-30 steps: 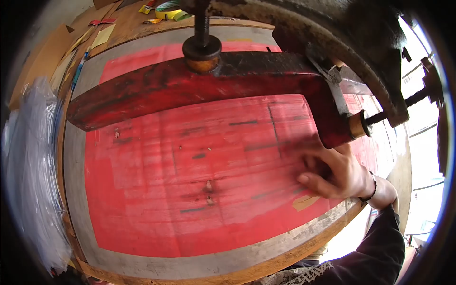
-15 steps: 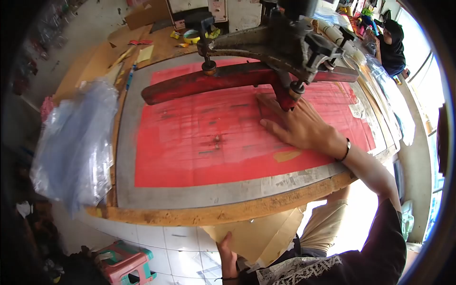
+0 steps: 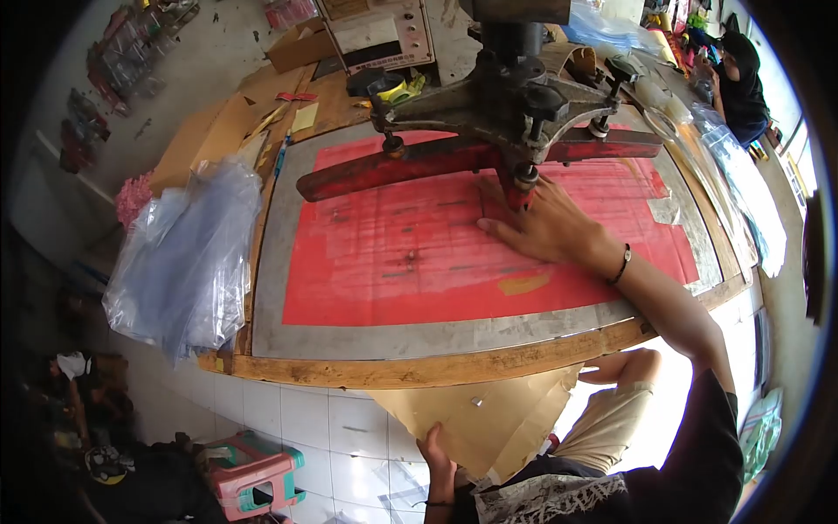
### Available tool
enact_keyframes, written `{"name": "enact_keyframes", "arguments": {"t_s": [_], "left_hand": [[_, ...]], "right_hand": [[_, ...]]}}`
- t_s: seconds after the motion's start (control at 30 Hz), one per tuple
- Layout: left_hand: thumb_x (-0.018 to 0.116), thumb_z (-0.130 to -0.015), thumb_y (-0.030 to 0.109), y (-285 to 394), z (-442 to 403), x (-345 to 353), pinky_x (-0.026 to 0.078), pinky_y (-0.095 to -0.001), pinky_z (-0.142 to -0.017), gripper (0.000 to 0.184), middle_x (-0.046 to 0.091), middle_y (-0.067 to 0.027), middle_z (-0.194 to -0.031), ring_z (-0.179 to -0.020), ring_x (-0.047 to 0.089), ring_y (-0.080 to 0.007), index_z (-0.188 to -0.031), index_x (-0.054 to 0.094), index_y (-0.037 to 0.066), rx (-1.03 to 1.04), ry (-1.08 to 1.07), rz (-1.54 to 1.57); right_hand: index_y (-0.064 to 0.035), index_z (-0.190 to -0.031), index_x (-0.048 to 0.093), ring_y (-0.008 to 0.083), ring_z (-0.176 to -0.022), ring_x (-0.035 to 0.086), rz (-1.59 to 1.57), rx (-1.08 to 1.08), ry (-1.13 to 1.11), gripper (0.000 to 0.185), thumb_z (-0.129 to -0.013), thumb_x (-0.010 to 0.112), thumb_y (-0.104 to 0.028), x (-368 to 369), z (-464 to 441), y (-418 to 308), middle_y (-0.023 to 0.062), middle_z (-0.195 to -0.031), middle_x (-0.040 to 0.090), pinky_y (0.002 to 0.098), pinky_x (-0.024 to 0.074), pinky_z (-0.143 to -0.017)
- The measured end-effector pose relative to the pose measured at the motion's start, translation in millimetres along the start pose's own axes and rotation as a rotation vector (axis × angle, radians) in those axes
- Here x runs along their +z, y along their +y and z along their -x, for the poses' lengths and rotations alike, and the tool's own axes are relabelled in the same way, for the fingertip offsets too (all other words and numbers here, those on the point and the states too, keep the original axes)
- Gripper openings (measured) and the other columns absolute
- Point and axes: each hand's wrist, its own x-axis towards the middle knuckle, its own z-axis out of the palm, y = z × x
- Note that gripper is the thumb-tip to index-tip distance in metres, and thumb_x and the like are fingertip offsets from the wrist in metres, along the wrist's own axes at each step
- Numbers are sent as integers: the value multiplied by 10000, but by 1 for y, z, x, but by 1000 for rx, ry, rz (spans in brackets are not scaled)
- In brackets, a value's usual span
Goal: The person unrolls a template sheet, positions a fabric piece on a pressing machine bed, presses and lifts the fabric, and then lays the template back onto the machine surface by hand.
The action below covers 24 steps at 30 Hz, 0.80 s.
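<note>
My right hand [image 3: 559,223] lies palm down with fingers stretched out on a red sheet [image 3: 349,279], beside the lower tip of a red metal bar [image 3: 393,166]. The bar partly hides some of its fingers. This bar hangs from a dark cast-metal press bracket [image 3: 476,109] with several screw knobs. Beneath the red sheet is a grey plate [image 3: 305,341] on the wooden-edged table. Below the table's front edge, my left hand [image 3: 436,450] grips the edge of a brown cardboard sheet [image 3: 484,415], with a small pale object on it.
Clear plastic sheets [image 3: 183,253] lie piled at the table's left edge. A control box [image 3: 377,33], yellow tape roll [image 3: 390,90] and cardboard pieces [image 3: 205,131] are behind. A pink-and-green stool [image 3: 255,476] stands lower left. Another person [image 3: 740,87] sits at far right.
My view has swung up and to the left, so the table and press appear shifted right. More of the control box shows. My right hand stays on the red sheet; my left still grips the cardboard.
</note>
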Motion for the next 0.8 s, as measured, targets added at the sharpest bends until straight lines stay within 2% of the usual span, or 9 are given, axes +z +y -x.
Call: {"name": "enact_keyframes", "arguments": {"t_s": [0.3, 0.4, 0.5, 0.6, 0.8], "left_hand": [[620, -859, 139, -4, -12, -1, 526, -366, -824, 444, 618, -128, -1103, -955, 635, -252, -1250, 504, -38, -7, 83, -175], [610, -870, 153, -5, -13, 8, 521, -376, -829, 407, 624, -134, -1102, -961, 633, -261, -1215, 531, -47, 32, 137, -242], [599, -900, 190, -22, -18, -5, 506, -405, -853, 371, 635, -148, -1114, -990, 623, -286, -1169, 568, -62, 116, 159, -349], [587, -927, 224, -36, -29, -17, 490, -421, -876, 367, 641, -162, -1126, -1015, 612, -301, -1138, 588, -75, 268, 116, -426], [585, -930, 229, -29, -34, 4, 487, -421, -880, 370, 641, -165, -1128, -1019, 611, -303, -1137, 588, -77, 275, 169, -617]], "right_hand": [[-106, -1414, 472, 437, -1156, 538, -80, 66, -31, 633, -934, 545, -513, -1, 0, 6, 277, -1312, 519, 490, 448, -960], [-85, -1404, 474, 435, -1119, 556, -46, 65, -69, 650, -923, 561, -512, 0, -5, 6, 277, -1297, 529, 488, 452, -951], [-61, -1384, 480, 443, -1098, 560, -35, 22, 0, 653, -911, 583, -499, 0, -3, 7, 275, -1293, 532, 487, 460, -938], [-47, -1363, 486, 460, -1127, 542, -6, 49, -73, 653, -880, 639, -459, -6, -2, 7, 272, -1287, 536, 500, 457, -951], [-49, -1363, 477, 464, -1211, 484, -85, 100, -92, 661, -839, 700, -384, -16, -8, -1, 256, -1336, 504, 530, 432, -1001]]}}
